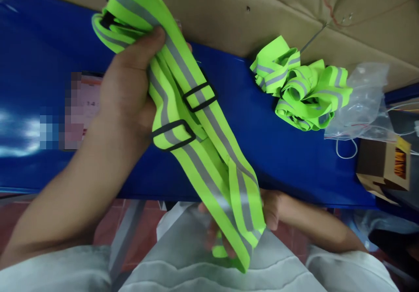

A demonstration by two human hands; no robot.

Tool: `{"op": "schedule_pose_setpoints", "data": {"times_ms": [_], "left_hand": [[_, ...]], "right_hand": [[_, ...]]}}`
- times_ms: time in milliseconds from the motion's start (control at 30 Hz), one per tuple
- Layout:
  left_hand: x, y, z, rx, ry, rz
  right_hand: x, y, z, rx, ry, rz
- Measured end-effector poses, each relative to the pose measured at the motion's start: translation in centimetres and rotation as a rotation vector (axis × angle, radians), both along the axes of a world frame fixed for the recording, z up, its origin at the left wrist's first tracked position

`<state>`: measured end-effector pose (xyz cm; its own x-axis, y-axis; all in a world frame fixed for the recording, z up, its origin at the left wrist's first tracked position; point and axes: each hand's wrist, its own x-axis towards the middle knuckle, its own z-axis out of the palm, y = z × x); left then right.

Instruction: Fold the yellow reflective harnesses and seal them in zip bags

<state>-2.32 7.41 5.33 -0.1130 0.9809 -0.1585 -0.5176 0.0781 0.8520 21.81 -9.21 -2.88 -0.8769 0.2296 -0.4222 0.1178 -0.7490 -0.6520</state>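
Neon-green straps [211,130] with a grey reflective stripe stretch diagonally between my two hands. Two black slide buckles [199,97] sit on them near the middle. My left hand [131,78] grips the upper bundle, its thumb lying on top of the webbing. At the lower end, near my lap, my right hand [270,209] is wrapped round the straps, which cover part of it; its fingers show blurred beneath. Black buckle parts peek out of the folds at the top.
More green straps [301,87] lie bundled on the blue table [271,152] at right, beside a clear plastic bag [360,104]. An open cardboard box [381,165] stands farther right. A partly pixelated label [87,104] lies left. Cardboard [229,17] lines the back.
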Motion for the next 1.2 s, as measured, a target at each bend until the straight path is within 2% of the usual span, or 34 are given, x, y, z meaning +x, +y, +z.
{"op": "schedule_pose_setpoints", "data": {"times_ms": [67, 100, 167, 233, 300, 367, 500, 600, 667, 733, 833, 867, 900, 933, 1000, 1067, 1200], "left_hand": [[-0.1, 0.1, -0.3, -0.014, -0.029, 0.01], [0.0, 0.0, -0.4, -0.022, -0.045, 0.009], [0.6, -0.4, -0.6, -0.042, -0.075, 0.013], [1.4, -0.9, -0.7, -0.072, -0.094, 0.004], [2.0, -1.4, -1.0, -0.1, -0.095, -0.002], [2.4, -1.6, -1.3, -0.106, -0.069, 0.006], [2.4, -1.6, -2.6, -0.082, -0.018, 0.07], [2.6, -1.5, -4.1, -0.106, -0.007, 0.098], [2.9, -1.7, -5.0, -0.112, 0.0, 0.1], [3.1, -1.8, -5.6, -0.093, 0.021, 0.089], [3.2, -1.9, -5.9, -0.063, 0.06, 0.079], [3.1, -1.8, -5.9, -0.055, 0.067, 0.085], [3.0, -1.8, -5.8, -0.054, 0.07, 0.094], [2.9, -1.6, -5.7, -0.059, 0.075, 0.107], [2.7, -1.4, -5.4, -0.091, 0.084, 0.138], [2.5, -1.2, -5.2, -0.101, 0.072, 0.148], [2.3, -0.9, -5.0, -0.074, 0.043, 0.129]], "right_hand": [[0.6, -1.3, -0.1, -0.183, 0.164, 0.02], [1.1, -1.9, 0.0, -0.27, 0.211, -0.014], [2.6, -2.7, 0.8, -0.344, 0.119, -0.156], [4.6, -3.0, 2.2, -0.344, -0.124, -0.29], [6.8, -2.7, 3.8, -0.258, -0.346, -0.394], [9.1, -2.1, 5.1, -0.146, -0.489, -0.426], [13.8, -0.3, 6.7, 0.073, -0.66, -0.264], [17.2, 1.0, 7.3, 0.393, -0.861, -0.258], [18.6, 1.5, 7.5, 0.697, -0.977, -0.29], [18.6, 1.5, 7.7, 1.062, -1.149, -0.325], [15.3, -0.1, 7.6, 1.553, -1.446, -0.387], [13.6, -1.0, 7.4, 1.688, -1.462, -0.429], [11.9, -1.9, 7.2, 1.761, -1.399, -0.414], [10.3, -2.8, 6.9, 1.795, -1.281, -0.353], [8.2, -4.4, 6.4, 1.81, -1.12, -0.122], [8.0, -5.5, 6.0, 1.752, -1.1, -0.01], [11.9, -6.6, 6.6, 1.541, -1.147, -0.056]]}}
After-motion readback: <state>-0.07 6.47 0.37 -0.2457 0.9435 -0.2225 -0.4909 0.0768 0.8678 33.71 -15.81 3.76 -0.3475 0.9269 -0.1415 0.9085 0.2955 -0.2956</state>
